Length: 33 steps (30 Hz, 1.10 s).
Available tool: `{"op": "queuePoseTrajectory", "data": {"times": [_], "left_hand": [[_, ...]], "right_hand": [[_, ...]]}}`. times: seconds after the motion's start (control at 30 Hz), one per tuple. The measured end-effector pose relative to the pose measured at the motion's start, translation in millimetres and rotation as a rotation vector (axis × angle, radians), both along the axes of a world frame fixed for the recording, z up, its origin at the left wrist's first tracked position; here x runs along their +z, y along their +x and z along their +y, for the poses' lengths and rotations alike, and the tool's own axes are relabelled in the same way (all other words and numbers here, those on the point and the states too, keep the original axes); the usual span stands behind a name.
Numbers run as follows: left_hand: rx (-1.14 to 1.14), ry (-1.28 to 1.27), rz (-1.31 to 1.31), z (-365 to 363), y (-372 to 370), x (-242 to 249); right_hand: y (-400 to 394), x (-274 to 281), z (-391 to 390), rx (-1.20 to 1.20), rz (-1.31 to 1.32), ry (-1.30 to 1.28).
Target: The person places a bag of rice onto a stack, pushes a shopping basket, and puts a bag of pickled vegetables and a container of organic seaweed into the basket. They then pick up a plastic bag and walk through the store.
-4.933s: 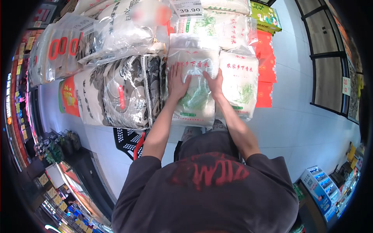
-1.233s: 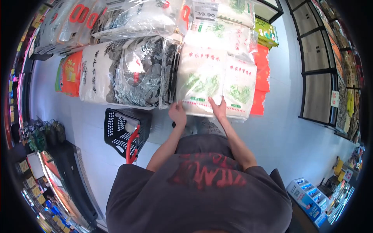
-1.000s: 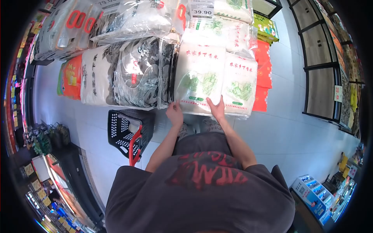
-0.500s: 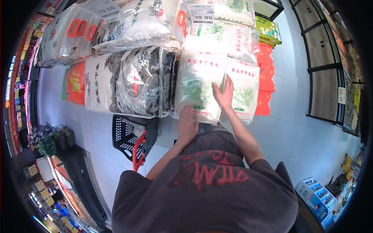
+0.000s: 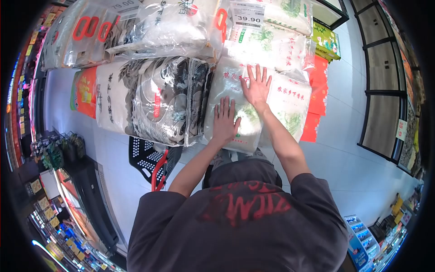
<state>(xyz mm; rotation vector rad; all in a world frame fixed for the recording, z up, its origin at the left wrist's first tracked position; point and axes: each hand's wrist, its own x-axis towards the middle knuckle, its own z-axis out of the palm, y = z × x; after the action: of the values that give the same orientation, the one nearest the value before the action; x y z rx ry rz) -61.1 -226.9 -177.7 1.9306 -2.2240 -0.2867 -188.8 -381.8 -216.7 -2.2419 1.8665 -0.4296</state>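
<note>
Both hands lie on a white plastic rice bag (image 5: 248, 119) with red and green print. My left hand (image 5: 225, 123) rests on its left half, fingers pointing away from me. Near the bag's far right edge, my right hand (image 5: 257, 89) is spread flat, covering part of the red lettering. Neither hand is closed around anything. A similar rice bag (image 5: 290, 102) lies directly to the right. On the left is a clear-wrapped bag with black and grey print (image 5: 161, 102).
A black shopping basket (image 5: 147, 158) with a red handle stands on the floor at front left. Behind are more rice bags (image 5: 272, 45) and a price card (image 5: 248, 16) reading 39.90. Red packs (image 5: 318, 88) border the right side; a shelf unit (image 5: 385, 81) stands farther right.
Both hands have moved farther up the rice bag, away from my body. My right hand has gone from the bag's right side to flat near its far end.
</note>
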Motion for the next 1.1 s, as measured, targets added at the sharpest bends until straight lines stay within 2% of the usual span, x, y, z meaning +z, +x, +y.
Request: {"op": "queuePoseTrajectory", "data": {"times": [0.07, 0.33, 0.37, 0.4, 0.6, 0.73, 0.8, 0.83, 0.9, 0.93, 1.1], "left_hand": [[0.075, 0.003, 0.082, 1, -11, 2], [0.064, -0.034, 0.094, -22, -10, -3], [0.088, 0.000, 0.136, -24, -8, -4], [0.089, 0.015, 0.133, -23, -8, -6], [0.079, -0.092, 0.089, -41, -9, -7], [0.083, -0.049, 0.030, -34, -9, -3], [0.085, -0.060, 0.021, -31, -7, -3], [0.065, -0.036, 0.036, -30, -3, -3], [0.053, -0.024, 0.052, -37, 1, -2], [0.059, -0.023, 0.039, -37, 0, -1], [0.047, -0.031, 0.041, -34, -6, 1]], "right_hand": [[1, 2, 2, 0.006, 0.012, -0.002], [13, 0, -15, 0.056, -0.043, -0.054], [21, 3, -12, 0.163, -0.058, -0.100], [26, 6, -3, 0.266, -0.074, -0.135], [30, 16, -8, 0.291, -0.040, -0.189], [26, 16, -2, 0.307, 0.018, -0.132], [18, 14, -2, 0.338, -0.217, -0.065], [11, 14, 6, 0.341, -0.214, -0.065], [-5, 17, 28, 0.049, -0.188, 0.031], [-15, 5, 37, 0.074, -0.152, 0.032], [-18, 15, 39, 0.109, -0.121, 0.032]]}}
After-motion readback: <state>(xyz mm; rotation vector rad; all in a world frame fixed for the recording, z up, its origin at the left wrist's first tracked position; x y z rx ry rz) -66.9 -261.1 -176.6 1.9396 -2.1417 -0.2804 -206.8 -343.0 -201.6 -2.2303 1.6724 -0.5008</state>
